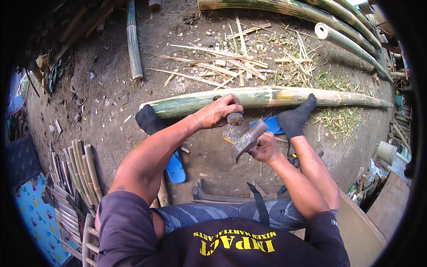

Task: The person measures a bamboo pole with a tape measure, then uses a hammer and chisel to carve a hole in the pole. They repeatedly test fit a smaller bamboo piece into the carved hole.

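Observation:
A long green bamboo pole lies crosswise on the ground, its upper side partly pale. My left hand rests against its near side, closed around a short, thick tool with a battered round end; its other end is mostly hidden by the fingers and may be at the dark spot on the bamboo. My right hand grips a claw hammer by the handle. The hammer's head is raised close to the battered end, apart from it. My feet, in black socks, press on the pole at two places.
Split bamboo strips and shavings litter the dirt beyond the pole. More bamboo poles lie at far right, another pole at far left. Blue slippers lie near my feet. Cut bamboo pieces stand at lower left.

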### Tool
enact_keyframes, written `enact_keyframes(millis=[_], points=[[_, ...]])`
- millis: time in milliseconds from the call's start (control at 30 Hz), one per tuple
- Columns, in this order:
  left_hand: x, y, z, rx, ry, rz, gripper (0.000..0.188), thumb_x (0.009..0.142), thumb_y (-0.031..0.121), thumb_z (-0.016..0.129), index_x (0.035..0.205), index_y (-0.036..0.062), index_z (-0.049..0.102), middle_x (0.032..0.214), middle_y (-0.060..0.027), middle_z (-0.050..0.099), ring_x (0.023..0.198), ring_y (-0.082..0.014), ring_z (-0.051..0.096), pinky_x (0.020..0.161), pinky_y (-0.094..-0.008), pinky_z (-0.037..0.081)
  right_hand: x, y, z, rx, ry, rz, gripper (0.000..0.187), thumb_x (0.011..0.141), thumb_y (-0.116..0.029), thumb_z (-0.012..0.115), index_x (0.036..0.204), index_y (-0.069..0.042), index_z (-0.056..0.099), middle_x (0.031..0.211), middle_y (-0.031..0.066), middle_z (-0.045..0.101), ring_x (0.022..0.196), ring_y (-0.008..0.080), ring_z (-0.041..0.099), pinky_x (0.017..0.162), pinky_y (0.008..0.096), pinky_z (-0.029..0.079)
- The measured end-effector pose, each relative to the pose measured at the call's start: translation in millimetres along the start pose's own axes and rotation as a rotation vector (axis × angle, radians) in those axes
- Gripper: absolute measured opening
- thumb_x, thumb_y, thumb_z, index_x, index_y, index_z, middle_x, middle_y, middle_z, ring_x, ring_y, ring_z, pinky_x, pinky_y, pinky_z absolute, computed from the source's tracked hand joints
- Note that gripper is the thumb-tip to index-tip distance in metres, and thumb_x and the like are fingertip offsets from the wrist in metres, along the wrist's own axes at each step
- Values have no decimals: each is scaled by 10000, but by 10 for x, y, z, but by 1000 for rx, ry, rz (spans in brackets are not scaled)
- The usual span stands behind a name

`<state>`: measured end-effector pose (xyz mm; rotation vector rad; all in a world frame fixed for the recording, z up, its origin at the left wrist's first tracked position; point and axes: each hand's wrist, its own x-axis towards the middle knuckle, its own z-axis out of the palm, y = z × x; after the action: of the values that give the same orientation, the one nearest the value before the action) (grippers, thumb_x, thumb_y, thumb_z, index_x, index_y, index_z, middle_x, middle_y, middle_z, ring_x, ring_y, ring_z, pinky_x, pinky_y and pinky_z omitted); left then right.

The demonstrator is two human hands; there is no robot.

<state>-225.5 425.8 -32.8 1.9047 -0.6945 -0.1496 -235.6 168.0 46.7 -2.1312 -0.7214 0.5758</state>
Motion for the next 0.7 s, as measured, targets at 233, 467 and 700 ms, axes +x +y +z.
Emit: enact_keyframes(millis=[233, 467, 700], points=[[-293, -81, -299, 265, -97, 61, 425, 814, 85, 708, 1218, 154, 596, 1339, -137, 556, 1279, -371, 552, 1101, -464, 452, 28, -128, -2, -149, -143, 71, 537, 857, -573, 754, 837, -49, 637, 711, 165, 638, 673, 408, 657, 557, 462, 487], [-534, 183, -412, 318, -260, -49, 545, 788, 21, 702, 1281, 212, 571, 1344, -100, 549, 1243, -347, 579, 1003, -437, 530, -292, -366, 36, -178, -158, -47, 588, 867, -607, 721, 839, -26, 636, 696, 157, 640, 655, 392, 660, 560, 467, 500], [-582, 177, -372, 306, -142, -108, 610, 761, 18, 738, 1319, 190, 558, 1467, -83, 516, 1328, -348, 544, 1032, -445, 530, -385, -350, 90, -191, -207, -12, 591, 860, -584, 744, 803, -13, 602, 719, 177, 647, 680, 403, 670, 578, 476, 508]])
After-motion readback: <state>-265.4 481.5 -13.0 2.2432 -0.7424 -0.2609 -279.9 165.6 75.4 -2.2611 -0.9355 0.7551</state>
